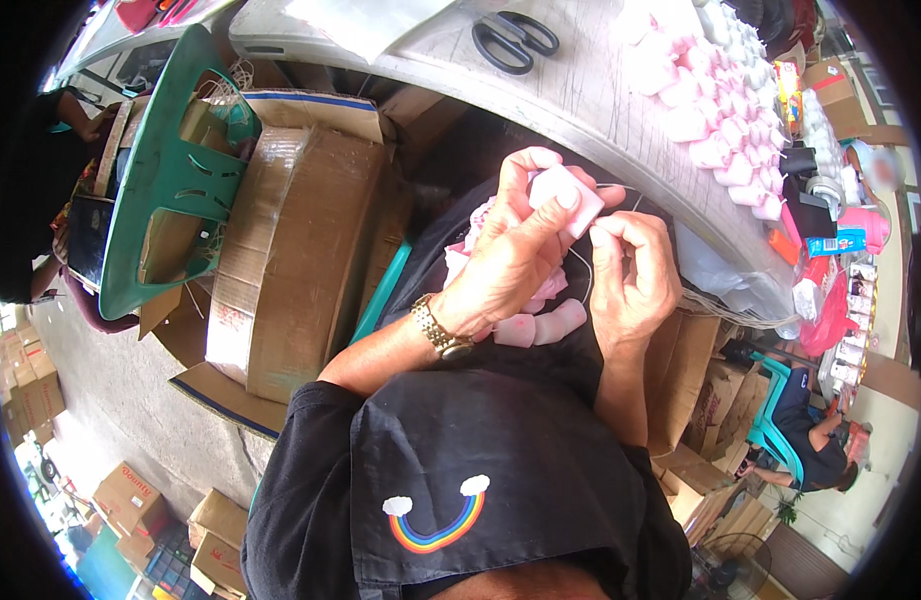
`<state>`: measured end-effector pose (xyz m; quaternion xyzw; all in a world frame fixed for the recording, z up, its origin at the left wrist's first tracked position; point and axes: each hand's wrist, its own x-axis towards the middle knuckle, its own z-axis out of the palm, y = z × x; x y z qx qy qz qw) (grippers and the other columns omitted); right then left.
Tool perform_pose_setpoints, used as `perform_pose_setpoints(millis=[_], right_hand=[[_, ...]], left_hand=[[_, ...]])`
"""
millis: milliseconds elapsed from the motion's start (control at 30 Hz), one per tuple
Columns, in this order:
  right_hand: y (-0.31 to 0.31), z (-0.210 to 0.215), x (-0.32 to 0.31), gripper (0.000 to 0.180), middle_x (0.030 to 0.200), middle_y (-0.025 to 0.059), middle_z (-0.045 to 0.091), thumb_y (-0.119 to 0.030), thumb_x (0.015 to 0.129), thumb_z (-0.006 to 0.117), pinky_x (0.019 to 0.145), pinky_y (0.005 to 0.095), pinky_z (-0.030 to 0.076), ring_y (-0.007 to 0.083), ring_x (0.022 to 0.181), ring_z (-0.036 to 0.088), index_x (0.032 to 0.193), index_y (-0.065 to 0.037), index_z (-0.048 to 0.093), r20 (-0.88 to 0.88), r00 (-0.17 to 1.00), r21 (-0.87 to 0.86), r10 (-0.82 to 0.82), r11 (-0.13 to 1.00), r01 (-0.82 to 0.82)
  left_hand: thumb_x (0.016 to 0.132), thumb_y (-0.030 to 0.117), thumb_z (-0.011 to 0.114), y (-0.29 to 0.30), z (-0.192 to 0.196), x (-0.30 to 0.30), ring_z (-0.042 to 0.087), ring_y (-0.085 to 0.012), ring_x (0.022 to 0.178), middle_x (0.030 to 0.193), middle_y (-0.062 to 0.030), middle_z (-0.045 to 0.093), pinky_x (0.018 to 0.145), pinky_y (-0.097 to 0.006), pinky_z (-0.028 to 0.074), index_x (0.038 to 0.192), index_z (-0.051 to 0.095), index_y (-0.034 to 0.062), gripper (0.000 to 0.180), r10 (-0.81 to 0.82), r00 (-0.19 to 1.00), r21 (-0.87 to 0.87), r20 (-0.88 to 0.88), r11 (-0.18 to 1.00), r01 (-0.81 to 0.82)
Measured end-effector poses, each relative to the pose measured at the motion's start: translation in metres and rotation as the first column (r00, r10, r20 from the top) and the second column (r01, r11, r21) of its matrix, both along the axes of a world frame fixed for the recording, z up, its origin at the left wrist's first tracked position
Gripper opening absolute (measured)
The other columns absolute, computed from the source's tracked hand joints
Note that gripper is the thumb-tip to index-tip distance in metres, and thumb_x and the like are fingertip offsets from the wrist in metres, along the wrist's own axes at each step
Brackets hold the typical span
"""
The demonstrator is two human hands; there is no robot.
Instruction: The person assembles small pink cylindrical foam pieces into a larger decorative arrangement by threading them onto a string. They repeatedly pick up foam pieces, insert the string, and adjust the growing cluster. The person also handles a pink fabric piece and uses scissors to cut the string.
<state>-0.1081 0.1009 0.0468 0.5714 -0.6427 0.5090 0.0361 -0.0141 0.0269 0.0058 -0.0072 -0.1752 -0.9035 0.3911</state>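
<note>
My left hand (506, 245) is closed round a small pink block that looks like a candle (558, 188), thumb across its face. Close beside it, my right hand (636, 285) pinches with thumb and forefinger at the candle's lower corner, where a thin white cord (587, 264) passes. The cord resembles wick; exactly what sits between the right fingertips is too small to make out clearly. Several more pink candles (536, 328) lie in my lap on dark cloth, partly hidden under my left hand and wrist.
Ahead is a grey table (591, 100) with black-handled scissors (516, 42) and rows of pink candles (716, 130) at its right. A large cardboard box (291, 260) and a green chair (186, 180) stand left. Loose white cords (741, 312) hang right. Other people sit at both sides.
</note>
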Motion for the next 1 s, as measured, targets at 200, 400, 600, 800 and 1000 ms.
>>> perform_pose_setpoints(millis=[200, 400, 600, 800, 1000], right_hand=[[0.009, 0.003, -0.003, 0.020, 0.088, 0.0103, 0.065, 0.005, 0.083, 0.067, 0.069, 0.0261, 0.051, 0.0163, 0.078, 0.063, 0.102, 0.001, 0.066, 0.192, 0.980, 0.180, 0.054, 0.980, -0.089], [0.018, 0.006, -0.003, 0.012, 0.087, 0.0079, 0.067, 0.005, 0.084, 0.067, 0.068, 0.0249, 0.049, 0.0120, 0.073, 0.060, 0.096, 0.002, 0.067, 0.353, 0.934, 0.191, -0.051, 0.981, -0.019], [0.012, 0.005, 0.000, 0.006, 0.088, 0.0044, 0.063, 0.002, 0.089, 0.064, 0.068, 0.0213, 0.048, 0.0086, 0.075, 0.058, 0.095, 0.002, 0.063, 0.199, 0.979, 0.243, -0.039, 0.970, -0.010], [0.013, 0.006, -0.001, 0.010, 0.082, 0.0014, 0.060, 0.000, 0.086, 0.069, 0.060, 0.0192, 0.043, 0.0051, 0.067, 0.052, 0.093, 0.000, 0.062, 0.265, 0.964, 0.156, -0.005, 0.987, -0.038], [0.011, 0.007, -0.001, 0.008, 0.083, 0.0008, 0.059, -0.001, 0.088, 0.066, 0.058, 0.0185, 0.040, 0.0042, 0.066, 0.048, 0.092, 0.001, 0.059, 0.285, 0.958, 0.105, -0.020, 0.994, -0.010]], left_hand=[[0.093, 0.017, 0.063, -0.008, 0.002, 0.006, 0.051, -0.0334, 0.125, 0.120, -0.0095, 0.054, 0.101, -0.046, 0.047, 0.127, 0.039, 0.0162, 0.041, 0.068, 0.993, -0.011, 0.096, 0.998, -0.067], [0.091, 0.008, 0.064, -0.010, 0.008, 0.011, 0.055, -0.0313, 0.120, 0.118, -0.0105, 0.052, 0.098, -0.046, 0.050, 0.133, 0.032, 0.0147, 0.053, 0.074, 0.981, -0.057, 0.180, 0.996, -0.065], [0.091, 0.010, 0.066, -0.006, 0.013, 0.011, 0.055, -0.0307, 0.120, 0.118, -0.0119, 0.052, 0.099, -0.045, 0.048, 0.135, 0.029, 0.0118, 0.057, 0.135, 0.976, -0.205, 0.171, 0.974, -0.099], [0.092, 0.010, 0.064, -0.009, 0.014, 0.016, 0.054, -0.0315, 0.121, 0.119, -0.0117, 0.052, 0.102, -0.044, 0.047, 0.135, 0.030, 0.0134, 0.056, 0.085, 0.982, -0.151, 0.167, 0.987, -0.060], [0.092, 0.010, 0.064, -0.005, 0.016, 0.016, 0.053, -0.0321, 0.122, 0.120, -0.0113, 0.051, 0.104, -0.045, 0.045, 0.135, 0.032, 0.0141, 0.053, 0.042, 0.993, -0.108, 0.113, 0.994, -0.030]])
